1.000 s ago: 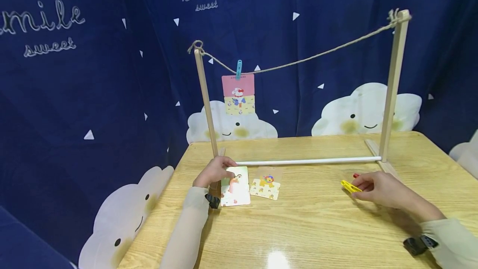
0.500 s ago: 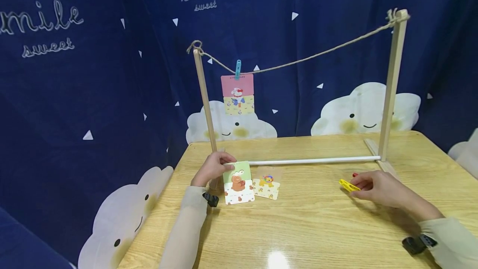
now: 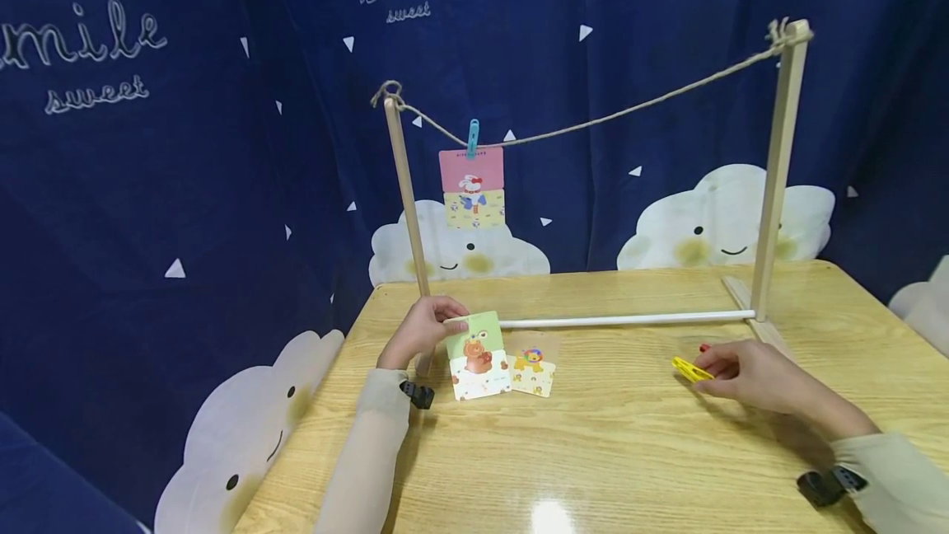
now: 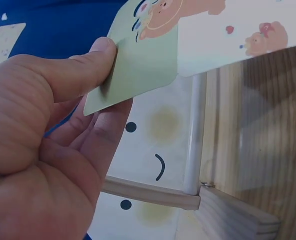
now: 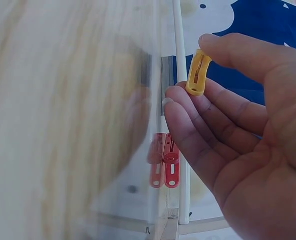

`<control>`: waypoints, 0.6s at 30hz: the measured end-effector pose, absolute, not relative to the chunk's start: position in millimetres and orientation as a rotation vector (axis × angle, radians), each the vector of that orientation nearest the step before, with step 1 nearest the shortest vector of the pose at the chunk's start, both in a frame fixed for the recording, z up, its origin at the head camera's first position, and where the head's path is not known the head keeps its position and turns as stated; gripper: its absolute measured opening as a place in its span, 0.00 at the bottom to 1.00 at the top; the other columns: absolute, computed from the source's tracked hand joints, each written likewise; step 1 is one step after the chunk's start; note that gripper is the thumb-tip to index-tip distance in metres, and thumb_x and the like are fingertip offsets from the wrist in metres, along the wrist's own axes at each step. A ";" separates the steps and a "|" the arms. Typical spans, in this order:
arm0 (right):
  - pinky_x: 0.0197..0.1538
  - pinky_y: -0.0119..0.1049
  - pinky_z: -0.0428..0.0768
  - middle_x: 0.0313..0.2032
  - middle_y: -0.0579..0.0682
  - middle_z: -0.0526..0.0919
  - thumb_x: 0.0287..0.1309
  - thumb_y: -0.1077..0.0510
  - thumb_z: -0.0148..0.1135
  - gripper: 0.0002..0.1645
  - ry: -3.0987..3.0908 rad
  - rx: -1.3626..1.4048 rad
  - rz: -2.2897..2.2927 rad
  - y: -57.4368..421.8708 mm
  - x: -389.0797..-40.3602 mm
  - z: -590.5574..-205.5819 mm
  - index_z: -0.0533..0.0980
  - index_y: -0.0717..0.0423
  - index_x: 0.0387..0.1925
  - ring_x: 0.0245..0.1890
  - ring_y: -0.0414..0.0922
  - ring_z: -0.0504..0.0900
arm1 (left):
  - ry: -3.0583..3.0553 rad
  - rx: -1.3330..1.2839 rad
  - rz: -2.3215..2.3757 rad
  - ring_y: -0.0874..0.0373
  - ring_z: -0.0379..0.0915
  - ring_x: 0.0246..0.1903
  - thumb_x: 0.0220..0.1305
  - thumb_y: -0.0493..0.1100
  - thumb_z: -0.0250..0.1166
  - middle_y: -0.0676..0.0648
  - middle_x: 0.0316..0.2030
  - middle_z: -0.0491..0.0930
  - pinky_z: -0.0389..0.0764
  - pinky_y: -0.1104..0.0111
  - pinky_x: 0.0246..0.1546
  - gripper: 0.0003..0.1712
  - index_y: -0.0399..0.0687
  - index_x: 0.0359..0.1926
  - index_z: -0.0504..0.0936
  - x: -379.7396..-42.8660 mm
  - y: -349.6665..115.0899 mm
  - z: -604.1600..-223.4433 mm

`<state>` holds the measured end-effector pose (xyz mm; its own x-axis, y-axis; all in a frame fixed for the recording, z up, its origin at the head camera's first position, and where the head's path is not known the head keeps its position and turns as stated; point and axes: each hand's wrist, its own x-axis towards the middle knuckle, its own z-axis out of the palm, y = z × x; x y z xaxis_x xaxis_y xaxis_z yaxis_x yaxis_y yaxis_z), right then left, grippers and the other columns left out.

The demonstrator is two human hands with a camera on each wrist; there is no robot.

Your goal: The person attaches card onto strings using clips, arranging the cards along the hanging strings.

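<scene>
Green-and-white bear card (image 3: 479, 363) is in the left hand (image 3: 426, 330): thumb on the printed face, fingers behind, pinch closed on the 10 o'clock corner. Presumably a corner hold chosen to leave the picture uncovered and upright. Whether the card's lower edge touches the table (image 3: 593, 460) cannot be told.

Right hand (image 3: 752, 374) pinches a yellow clip (image 5: 198, 72) between thumb and fingers, gap no wider than the clip; other fingers loosely bent. Grip near the clip's end probably suits squeezing. Clip points to 9 o'clock in the head view.

Red clip (image 5: 172, 165) sits at the right hand's 10 o'clock, just beside the fingers; contact unclear.

Lion card (image 3: 530, 377) lies at the bear card's 4 o'clock, its left edge partly hidden by it.

At 12 o'clock, well above, a blue clip (image 3: 473, 137) pins a rabbit card (image 3: 472, 175) to the rope (image 3: 630, 111), which dips there, likely under the load. White rod (image 3: 630, 320) runs low across the frame, probably keeping the posts (image 3: 782, 180) apart.
</scene>
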<state>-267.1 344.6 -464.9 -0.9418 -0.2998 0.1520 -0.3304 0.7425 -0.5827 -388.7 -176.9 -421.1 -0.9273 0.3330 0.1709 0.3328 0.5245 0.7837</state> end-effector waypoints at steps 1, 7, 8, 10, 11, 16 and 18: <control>0.34 0.30 0.79 0.33 0.39 0.86 0.55 0.46 0.79 0.21 -2.889 0.521 0.982 344.7 -267.5 -465.0 0.86 0.53 0.45 0.32 0.31 0.81 | 2.740 0.600 1.416 0.56 0.83 0.39 0.65 0.37 0.73 0.47 0.39 0.87 0.81 0.62 0.46 0.08 0.46 0.45 0.88 -388.4 -176.6 -420.1; 0.34 0.30 0.79 0.33 0.40 0.86 0.56 0.48 0.79 0.19 -2.891 0.519 1.007 345.0 -268.4 -465.2 0.86 0.52 0.45 0.32 0.31 0.81 | 2.739 0.615 1.439 0.57 0.83 0.36 0.65 0.38 0.73 0.47 0.37 0.87 0.80 0.65 0.43 0.07 0.44 0.44 0.87 -388.1 -174.8 -415.4; 0.34 0.30 0.79 0.33 0.40 0.86 0.56 0.48 0.79 0.19 -2.887 0.522 1.011 345.0 -268.5 -465.0 0.86 0.52 0.45 0.32 0.31 0.81 | 2.741 0.616 1.441 0.58 0.83 0.35 0.65 0.38 0.73 0.47 0.37 0.87 0.80 0.65 0.43 0.07 0.44 0.44 0.87 -388.1 -174.5 -414.7; 0.34 0.31 0.79 0.33 0.40 0.86 0.56 0.48 0.79 0.19 -2.880 0.527 1.016 344.8 -268.6 -464.8 0.86 0.52 0.46 0.32 0.31 0.81 | 2.739 0.623 1.453 0.57 0.83 0.35 0.65 0.38 0.73 0.47 0.37 0.87 0.80 0.65 0.43 0.08 0.44 0.44 0.87 -388.1 -174.2 -413.6; 0.34 0.31 0.79 0.33 0.40 0.86 0.56 0.49 0.79 0.19 -2.878 0.529 1.016 344.8 -268.6 -464.7 0.86 0.52 0.45 0.32 0.31 0.82 | 2.740 0.624 1.454 0.58 0.83 0.35 0.65 0.38 0.73 0.47 0.36 0.87 0.80 0.65 0.42 0.08 0.44 0.44 0.87 -388.1 -174.1 -413.3; 0.34 0.31 0.80 0.33 0.40 0.86 0.56 0.49 0.79 0.18 -2.871 0.543 1.030 344.9 -268.4 -465.1 0.85 0.52 0.45 0.32 0.31 0.82 | 2.728 0.618 1.473 0.58 0.82 0.34 0.65 0.39 0.74 0.46 0.37 0.87 0.80 0.66 0.40 0.08 0.44 0.44 0.87 -387.6 -172.6 -411.7; 0.34 0.31 0.80 0.32 0.40 0.86 0.56 0.49 0.79 0.18 -2.868 0.553 1.037 344.9 -268.2 -465.2 0.85 0.53 0.46 0.32 0.31 0.82 | 2.728 0.614 1.483 0.57 0.82 0.34 0.65 0.39 0.74 0.46 0.37 0.87 0.80 0.67 0.39 0.08 0.44 0.44 0.86 -387.0 -171.7 -410.9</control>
<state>-268.2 344.9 -465.2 -0.9355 -0.3156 0.1588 -0.3442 0.7127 -0.6112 -387.0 -171.7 -410.9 -0.9245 0.3233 0.2021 0.3454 0.4857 0.8030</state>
